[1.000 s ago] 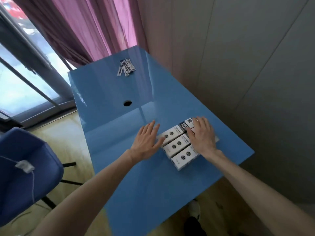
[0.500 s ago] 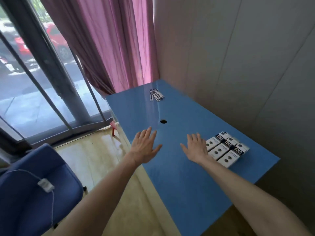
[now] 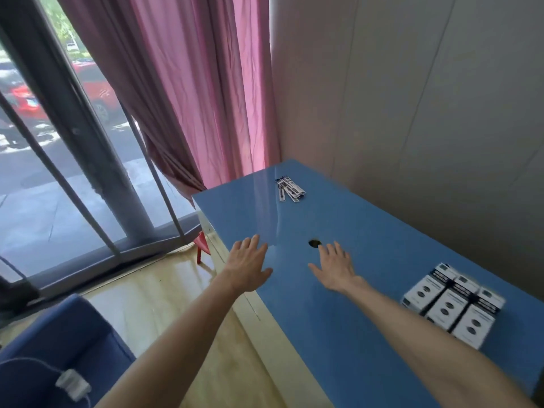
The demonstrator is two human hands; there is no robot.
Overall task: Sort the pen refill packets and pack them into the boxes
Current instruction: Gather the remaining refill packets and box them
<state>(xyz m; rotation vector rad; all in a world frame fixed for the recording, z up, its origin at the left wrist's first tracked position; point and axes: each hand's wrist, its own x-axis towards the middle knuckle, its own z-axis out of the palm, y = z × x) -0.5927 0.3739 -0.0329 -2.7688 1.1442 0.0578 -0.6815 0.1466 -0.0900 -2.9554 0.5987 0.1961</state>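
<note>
While both bare forearms are stretching out over the glossy blue rectangular table, a blue upholstered chair with a small white plug and cord is sitting nearest, off the table's left edge on the pale wooden floor. Three white cardboard boxes with black bands and dark round marks are lying side by side, touching one another, near the table's right edge, well apart from both hands. The left hand is hovering at the table's left edge with fingers straight and spread, grasping nothing. The right hand is reaching over the table's middle, likewise flat and empty, its fingertips just beside the small dark round hole in the tabletop. A loose heap of slim white-and-black pen refill packets is lying at the table's far end, well beyond both hands. Behind the table's far corner a pink pleated curtain is hanging beside a tall glass window.
</note>
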